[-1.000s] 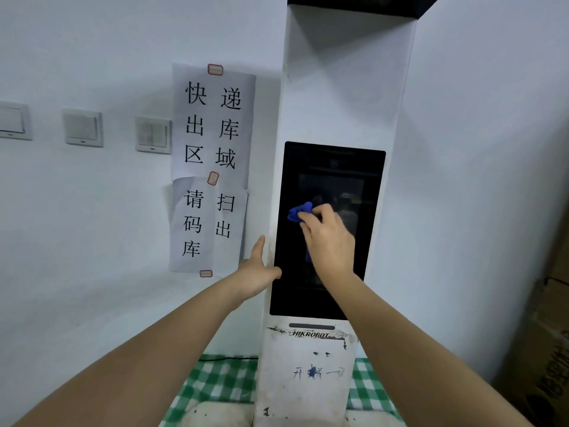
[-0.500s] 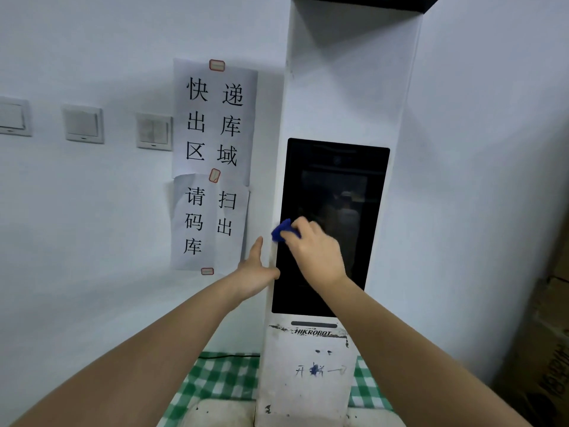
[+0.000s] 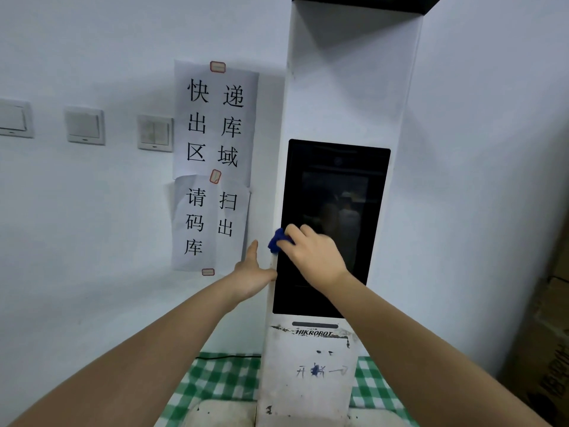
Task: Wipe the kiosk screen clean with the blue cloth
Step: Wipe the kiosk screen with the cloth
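A tall white kiosk [image 3: 351, 87] stands against the wall with a black upright screen [image 3: 335, 186] in its front. My right hand [image 3: 314, 257] presses a bunched blue cloth [image 3: 276, 240] against the screen's left edge, about two thirds of the way down; only a small part of the cloth shows past my fingers. My left hand [image 3: 254, 274] rests flat on the kiosk's left side just below the cloth, thumb up, holding nothing.
Paper signs [image 3: 214, 161] with Chinese characters hang on the wall left of the kiosk, beside three light switches [image 3: 154, 132]. A green checked cloth [image 3: 215, 383] lies under the kiosk base. Cardboard boxes [image 3: 548, 349] stand at the right.
My right hand has slid the blue cloth from the screen's middle down and left to its left edge. The left hand has stayed on the kiosk's side.
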The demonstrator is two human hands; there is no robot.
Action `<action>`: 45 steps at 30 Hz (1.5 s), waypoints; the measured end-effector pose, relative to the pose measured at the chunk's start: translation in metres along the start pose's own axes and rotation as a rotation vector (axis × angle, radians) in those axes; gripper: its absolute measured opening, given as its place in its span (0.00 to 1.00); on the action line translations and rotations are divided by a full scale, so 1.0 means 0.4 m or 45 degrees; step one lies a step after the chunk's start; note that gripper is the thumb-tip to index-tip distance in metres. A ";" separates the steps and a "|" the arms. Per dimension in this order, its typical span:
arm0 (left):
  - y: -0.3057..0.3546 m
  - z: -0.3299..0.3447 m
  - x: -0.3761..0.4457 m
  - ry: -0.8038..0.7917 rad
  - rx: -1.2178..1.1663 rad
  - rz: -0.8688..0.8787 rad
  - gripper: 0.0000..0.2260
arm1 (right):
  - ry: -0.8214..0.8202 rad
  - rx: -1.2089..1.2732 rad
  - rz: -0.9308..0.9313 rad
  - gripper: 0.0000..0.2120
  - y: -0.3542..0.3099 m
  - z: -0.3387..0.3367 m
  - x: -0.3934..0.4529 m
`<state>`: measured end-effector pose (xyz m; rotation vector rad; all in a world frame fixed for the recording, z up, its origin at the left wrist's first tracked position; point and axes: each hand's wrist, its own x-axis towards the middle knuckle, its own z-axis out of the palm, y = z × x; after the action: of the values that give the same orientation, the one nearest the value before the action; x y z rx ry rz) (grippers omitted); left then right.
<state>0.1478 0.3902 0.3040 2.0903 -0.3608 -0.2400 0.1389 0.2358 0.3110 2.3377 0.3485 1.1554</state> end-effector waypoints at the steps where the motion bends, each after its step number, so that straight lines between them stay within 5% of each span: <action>1: 0.000 -0.001 0.002 -0.002 -0.003 -0.003 0.36 | 0.004 -0.005 0.029 0.18 0.011 -0.006 0.012; 5: 0.003 0.004 0.006 -0.012 -0.019 -0.007 0.37 | 0.104 0.119 0.392 0.21 0.030 -0.022 0.049; 11: 0.002 0.017 0.010 -0.013 -0.007 -0.021 0.37 | 0.009 0.033 0.004 0.19 -0.006 0.015 -0.012; 17: -0.005 0.008 0.005 0.005 0.022 -0.025 0.36 | 0.065 0.160 0.399 0.20 0.019 0.003 0.013; 24: -0.013 0.013 0.002 0.001 0.009 -0.040 0.36 | -0.057 0.047 0.016 0.19 -0.026 0.034 -0.059; 31: -0.007 0.009 0.000 -0.016 0.020 -0.019 0.36 | 0.035 0.109 0.361 0.25 0.004 0.001 0.005; 38: -0.013 0.016 0.003 -0.018 0.028 -0.022 0.36 | -0.036 0.044 -0.010 0.19 -0.008 0.016 -0.022; 45: -0.006 0.008 0.007 -0.005 0.018 -0.021 0.37 | 0.046 0.173 0.258 0.21 -0.017 0.011 0.009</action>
<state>0.1499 0.3878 0.3003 2.1077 -0.3489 -0.2517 0.1445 0.2416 0.3072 2.5199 0.2120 1.3065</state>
